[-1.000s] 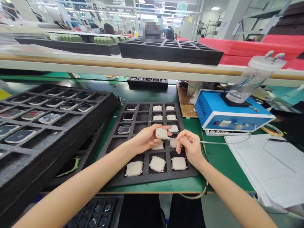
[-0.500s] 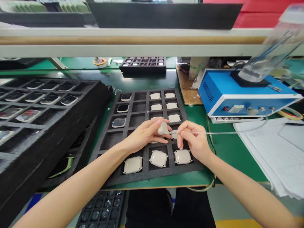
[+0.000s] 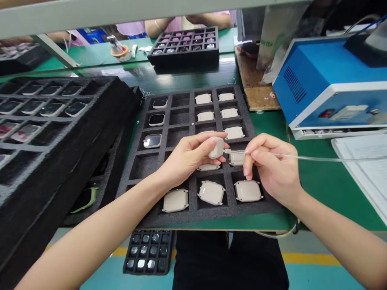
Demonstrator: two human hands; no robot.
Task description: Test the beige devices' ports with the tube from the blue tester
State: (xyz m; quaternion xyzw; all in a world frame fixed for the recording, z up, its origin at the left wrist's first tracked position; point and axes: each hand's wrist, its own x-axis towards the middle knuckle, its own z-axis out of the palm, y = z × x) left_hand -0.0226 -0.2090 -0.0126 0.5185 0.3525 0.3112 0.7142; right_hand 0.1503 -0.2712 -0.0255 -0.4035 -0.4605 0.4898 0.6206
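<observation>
In my left hand (image 3: 198,153) is a cream smartwatch case (image 3: 217,148), pinched between thumb and fingers above the foam tray (image 3: 208,215). My right hand (image 3: 270,163) is closed on a thin clear tube (image 3: 314,158). The narrow tip (image 3: 227,151) on the tube points at the side of the held case; whether it touches cannot be made out. Below my hands lie more cream cases, among them one at the front (image 3: 211,192) and one under my right fingers (image 3: 248,190). Watches with dark screens (image 3: 152,140) fill part of the tray's left column.
Stacked black foam trays (image 3: 99,100) with watches stand at the left. A blue box (image 3: 326,80) with switches is at the right, beside white papers (image 3: 359,161). Another filled tray (image 3: 184,60) lies at the back. Across the bench are other people's arms (image 3: 159,29).
My view has tilted down and moved closer, so more of the tray and bench shows. Both hands keep their hold on the watch case and the tube.
</observation>
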